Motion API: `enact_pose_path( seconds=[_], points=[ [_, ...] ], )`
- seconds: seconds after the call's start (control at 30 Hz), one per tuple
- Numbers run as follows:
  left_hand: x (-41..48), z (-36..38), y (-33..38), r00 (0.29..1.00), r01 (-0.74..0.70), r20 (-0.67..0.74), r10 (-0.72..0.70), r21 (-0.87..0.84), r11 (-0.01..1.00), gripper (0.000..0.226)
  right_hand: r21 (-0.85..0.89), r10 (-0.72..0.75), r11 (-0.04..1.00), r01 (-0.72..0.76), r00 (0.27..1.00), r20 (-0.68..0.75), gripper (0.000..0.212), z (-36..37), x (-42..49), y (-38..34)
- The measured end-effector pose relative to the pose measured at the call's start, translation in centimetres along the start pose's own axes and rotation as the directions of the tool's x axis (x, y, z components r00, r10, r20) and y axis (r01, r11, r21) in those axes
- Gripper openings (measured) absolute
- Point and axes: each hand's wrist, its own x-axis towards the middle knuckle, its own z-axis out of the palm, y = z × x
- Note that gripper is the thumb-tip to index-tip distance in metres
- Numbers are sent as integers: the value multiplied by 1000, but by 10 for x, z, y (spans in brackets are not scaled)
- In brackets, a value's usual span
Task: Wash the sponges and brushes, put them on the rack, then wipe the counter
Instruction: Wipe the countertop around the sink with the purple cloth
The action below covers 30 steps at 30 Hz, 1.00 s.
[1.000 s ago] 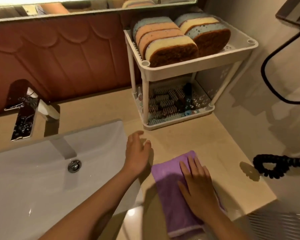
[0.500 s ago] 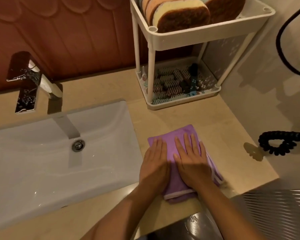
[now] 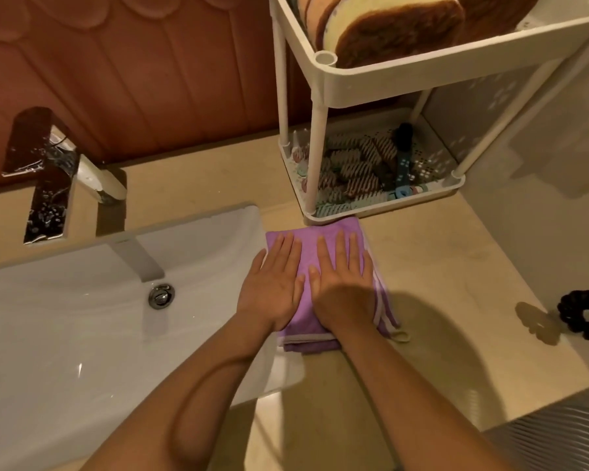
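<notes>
flat left hand (image 3: 273, 287) and right hand (image 3: 344, 283) press cloth (image 3: 307, 247), lengthwise toward rack (image 3: 405, 83)

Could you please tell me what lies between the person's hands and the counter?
In the head view, a folded purple cloth lies there: the left hand and right hand press flat on it, and it rests on the counter.

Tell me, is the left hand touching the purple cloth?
Touching. The head view shows the left hand lying flat with straight fingers on the purple cloth, beside the right hand.
</notes>
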Motion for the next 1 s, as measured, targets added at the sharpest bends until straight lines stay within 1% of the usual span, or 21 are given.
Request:
enact_pose_path(
  seconds=[0.1,0.2,0.3,0.4,0.53,0.57,0.63,0.7,0.73,0.77,0.83,0.87,0.9,0.93,1.0],
  points=[
    [6,-2,-3,1000,2,24,-1,-23,1000,57,-4,4,1000,-4,1000,-21,47,1,4,-1],
    [3,-1,1,998,25,53,-23,-27,999,56,-16,-22,1000,22,1000,19,47,0,1,3],
    [-11,4,10,998,47,44,-47,2,999,56,-16,-60,998,61,997,41,48,-5,-11,9],
    [-32,14,26,997,68,41,-66,-63,996,55,-23,-81,996,83,994,67,51,-16,-33,18],
    [-69,33,47,991,51,-122,-61,-88,995,58,-6,-58,998,59,990,131,57,-27,-74,31],
    [-77,39,51,988,39,-147,-56,-113,993,56,0,-47,999,48,985,168,60,-28,-87,33],
    [-97,50,59,986,11,-167,-30,-115,993,54,5,-31,1000,31,975,220,72,-28,-112,37],
    [-113,53,67,991,11,-131,-21,-81,997,54,46,46,997,-64,950,308,92,-27,-130,36],
    [-119,54,68,994,17,-105,-23,-54,998,54,33,85,994,-102,934,346,97,-32,-134,33],
    [-124,54,68,996,21,-88,-25,-47,999,54,3,102,994,-110,940,325,93,-37,-138,29],
    [-136,56,66,997,14,-70,-16,-39,999,51,-39,100,995,-92,925,366,74,-49,-150,19],
    [-143,57,64,998,7,-68,-9,-27,1000,49,-36,79,997,-70,921,382,68,-55,-156,15],
    [-151,58,60,998,3,-59,-5,-24,1000,50,-40,49,998,-38,935,352,64,-56,-162,12],
    [-159,58,56,999,-3,-37,1,-39,999,54,-54,34,998,-16,934,356,63,-57,-169,9],
    [-173,58,48,999,32,13,-32,-43,999,62,-56,34,998,-10,894,446,65,-57,-179,-2]
  ],
)
